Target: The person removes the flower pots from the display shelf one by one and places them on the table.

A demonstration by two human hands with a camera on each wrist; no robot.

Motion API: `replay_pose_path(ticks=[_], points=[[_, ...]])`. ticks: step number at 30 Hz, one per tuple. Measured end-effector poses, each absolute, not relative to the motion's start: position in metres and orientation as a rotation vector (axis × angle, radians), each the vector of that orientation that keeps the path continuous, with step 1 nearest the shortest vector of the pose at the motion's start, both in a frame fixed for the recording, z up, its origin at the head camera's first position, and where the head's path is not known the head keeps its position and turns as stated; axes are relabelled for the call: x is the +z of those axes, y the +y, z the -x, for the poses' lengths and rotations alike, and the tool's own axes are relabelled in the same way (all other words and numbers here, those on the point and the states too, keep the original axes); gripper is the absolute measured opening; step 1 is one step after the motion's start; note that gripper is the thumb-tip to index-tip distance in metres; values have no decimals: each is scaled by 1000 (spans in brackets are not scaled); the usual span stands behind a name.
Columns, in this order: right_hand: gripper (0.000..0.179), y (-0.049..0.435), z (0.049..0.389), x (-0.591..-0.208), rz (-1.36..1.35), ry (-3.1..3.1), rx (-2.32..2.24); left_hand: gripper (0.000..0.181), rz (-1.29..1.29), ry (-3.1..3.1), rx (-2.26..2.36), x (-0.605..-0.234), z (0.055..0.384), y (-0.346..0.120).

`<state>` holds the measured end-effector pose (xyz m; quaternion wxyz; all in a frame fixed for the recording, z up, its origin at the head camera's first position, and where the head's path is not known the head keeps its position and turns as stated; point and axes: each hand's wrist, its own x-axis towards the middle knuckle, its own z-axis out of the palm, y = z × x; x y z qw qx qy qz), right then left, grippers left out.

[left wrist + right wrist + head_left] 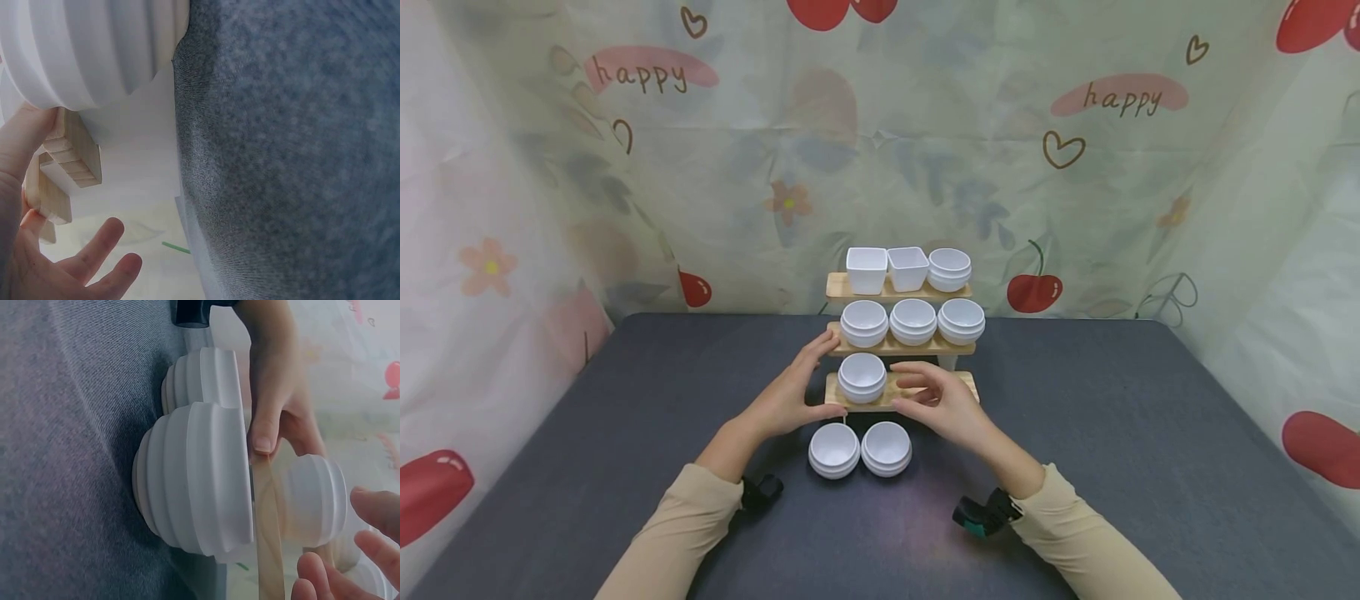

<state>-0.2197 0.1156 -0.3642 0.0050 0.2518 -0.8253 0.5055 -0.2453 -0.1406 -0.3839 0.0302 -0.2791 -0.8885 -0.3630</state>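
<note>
My left hand (pixel 786 396) is at the left end of a tiered wooden stand. Its thumb touches the front edge of the lowest board (pixel 970 388), and its fingertips reach the middle board (pixel 902 347). A ribbed white round bowl (pixel 862 379) sits on the left part of the lowest board. To the right of that bowl hovers my right hand (pixel 943 406), its loosely bent fingers holding nothing. In the right wrist view, the fingers (pixel 375 550) stand apart from the bowl (pixel 315 500). Two similar bowls, a left one (pixel 834 451) and a right one (pixel 887 449), stand on the table before the stand.
Three round bowls (pixel 913 322) fill the middle board. On the top board (pixel 837 287) are two square white bowls (pixel 867 271) and a round one (pixel 950 270). The dark table (pixel 1112 467) is enclosed by printed cloth (pixel 880 167) behind and at the sides.
</note>
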Motion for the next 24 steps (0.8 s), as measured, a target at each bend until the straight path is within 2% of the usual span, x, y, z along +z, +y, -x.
replay_pose_path(ticks=[24], points=[[47,98,223,-362,-775,-2593,1648,94,857,-2748,-1137,-384,246,-142]])
